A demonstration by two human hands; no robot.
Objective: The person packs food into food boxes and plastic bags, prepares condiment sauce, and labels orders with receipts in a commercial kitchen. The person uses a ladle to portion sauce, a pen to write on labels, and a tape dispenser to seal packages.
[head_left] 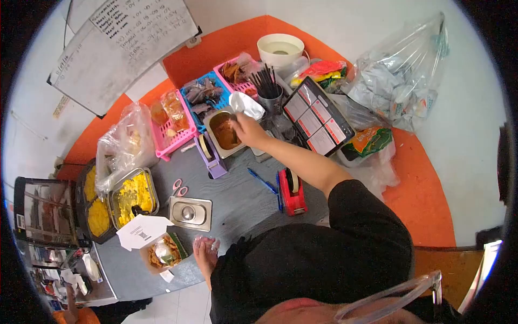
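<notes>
My right hand (pixel 248 130) reaches over a steel container (pixel 216 144) of brown-red sauce (pixel 225 132). Its fingers are closed around a dark utensil (pixel 233 119) that dips toward the sauce; the utensil's lower end is hard to make out. Low over the table's near edge, my left hand (pixel 205 254) has loosely curled fingers, with whitish bits on the fingertips and nothing visibly held. Beside it stands an open takeaway box (pixel 145 252) with fried food (pixel 156 260), a white portion on top and a green leaf. A steel lid (pixel 200 214) lies just beyond.
A tray of yellow scrambled egg (pixel 147 189) stands left, near pink scissors (pixel 179 188). Purple (pixel 215 164) and red (pixel 294 201) tape dispensers, a blue pen (pixel 263 180) and a tablet (pixel 318 116) flank my right arm. Baskets line the back. Another person's sleeve (pixel 86 316) shows lower left.
</notes>
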